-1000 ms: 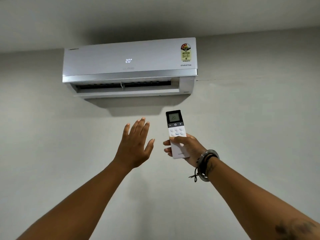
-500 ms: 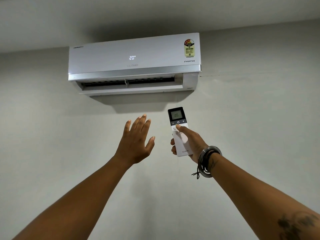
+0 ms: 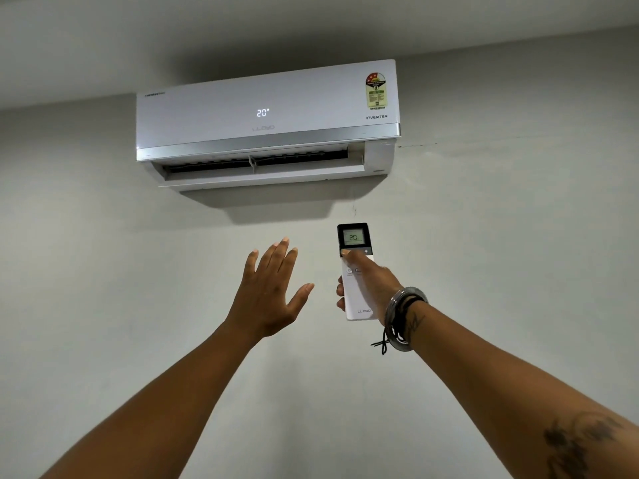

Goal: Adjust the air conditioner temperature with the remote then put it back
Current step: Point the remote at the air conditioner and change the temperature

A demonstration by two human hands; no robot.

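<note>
A white wall-mounted air conditioner (image 3: 266,122) hangs high on the wall, its flap open and its front display reading 20. Below its right end my right hand (image 3: 371,285) holds a slim white remote (image 3: 358,305) upright, pointed at the unit. The remote's dark top screen also reads 20. My thumb lies across the dark button row just under the screen, at its left side, with the plus button still showing to the right. My left hand (image 3: 269,295) is raised to the left of the remote, palm toward the wall, fingers spread, holding nothing.
A plain pale wall (image 3: 518,236) fills the view, meeting the ceiling (image 3: 311,25) just above the unit. Bracelets and a black cord circle my right wrist (image 3: 401,319).
My right thumb has slid up the remote from the lower white buttons to the dark row under the screen. Both displays still read 20. The left hand stays raised.
</note>
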